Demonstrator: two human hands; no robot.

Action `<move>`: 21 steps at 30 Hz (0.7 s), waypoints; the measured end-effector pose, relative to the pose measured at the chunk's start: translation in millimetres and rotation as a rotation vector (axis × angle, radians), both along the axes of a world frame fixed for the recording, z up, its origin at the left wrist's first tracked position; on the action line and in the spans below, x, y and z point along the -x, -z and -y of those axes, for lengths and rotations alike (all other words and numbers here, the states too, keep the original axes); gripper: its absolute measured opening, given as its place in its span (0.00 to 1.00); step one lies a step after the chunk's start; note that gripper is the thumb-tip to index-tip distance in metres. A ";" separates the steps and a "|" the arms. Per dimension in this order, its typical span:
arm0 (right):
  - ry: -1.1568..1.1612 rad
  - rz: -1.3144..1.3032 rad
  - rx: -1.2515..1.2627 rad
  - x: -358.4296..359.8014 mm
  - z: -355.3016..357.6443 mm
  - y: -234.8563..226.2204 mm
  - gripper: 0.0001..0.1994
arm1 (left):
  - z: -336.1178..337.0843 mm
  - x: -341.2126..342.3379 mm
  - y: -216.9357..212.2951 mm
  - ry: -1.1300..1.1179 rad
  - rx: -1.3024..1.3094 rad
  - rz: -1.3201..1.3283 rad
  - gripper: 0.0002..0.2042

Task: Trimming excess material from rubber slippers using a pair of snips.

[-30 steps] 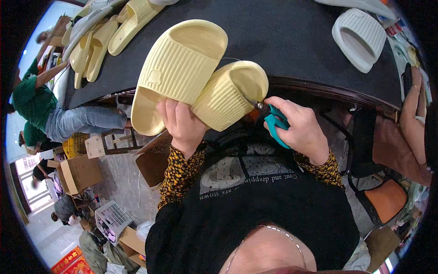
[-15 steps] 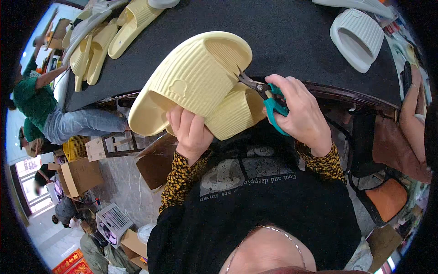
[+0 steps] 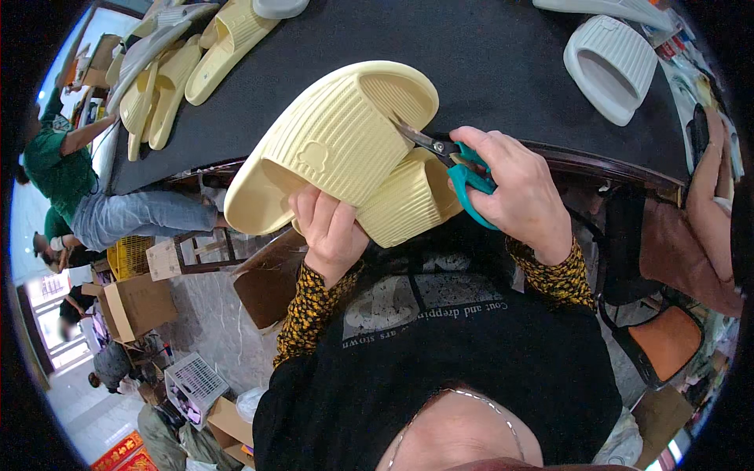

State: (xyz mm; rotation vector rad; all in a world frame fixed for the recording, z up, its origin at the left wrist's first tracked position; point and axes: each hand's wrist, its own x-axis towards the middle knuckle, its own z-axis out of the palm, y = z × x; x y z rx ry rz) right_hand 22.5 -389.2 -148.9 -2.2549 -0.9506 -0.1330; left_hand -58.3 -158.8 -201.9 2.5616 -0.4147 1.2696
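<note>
My left hand point(image 3: 326, 228) grips a pair of pale yellow slide slippers, its fingers hooked under the strap of the upper slipper point(image 3: 322, 153). Beneath it, partly covered, is the second yellow slipper point(image 3: 404, 202). The upper one has ribbed texture and a small raised outline on its strap. In my right hand point(image 3: 514, 184) are scissors point(image 3: 471, 186) with teal handles and dark blades. The blade tips touch or lie just inside the opening edge of the upper slipper's strap; whether they meet material I cannot tell.
A dark-topped table point(image 3: 487, 71) lies ahead. Several yellow and grey slippers point(image 3: 177, 78) are heaped at its far left, and a grey slipper point(image 3: 613, 67) sits at the right. An orange-seated chair point(image 3: 667, 341) stands to the right. A person in green point(image 3: 63, 165) is at the left.
The scissors have shifted slightly left, their tips moving from the strap's outer edge to over the opening, and the blades look closer together. The slippers have dropped slightly toward me.
</note>
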 end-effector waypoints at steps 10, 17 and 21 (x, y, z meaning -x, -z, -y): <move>0.004 0.026 -0.086 -4.5 -0.4 9.4 0.21 | -2.1 -2.2 -0.6 0.005 0.019 -0.020 0.13; 0.074 0.034 -0.194 -5.6 1.2 10.0 0.19 | -0.4 -0.6 -4.1 0.008 0.055 -0.023 0.13; 0.137 -0.066 -0.252 -1.7 12.0 14.6 0.22 | 0.0 -1.0 -10.8 -0.058 0.028 -0.059 0.13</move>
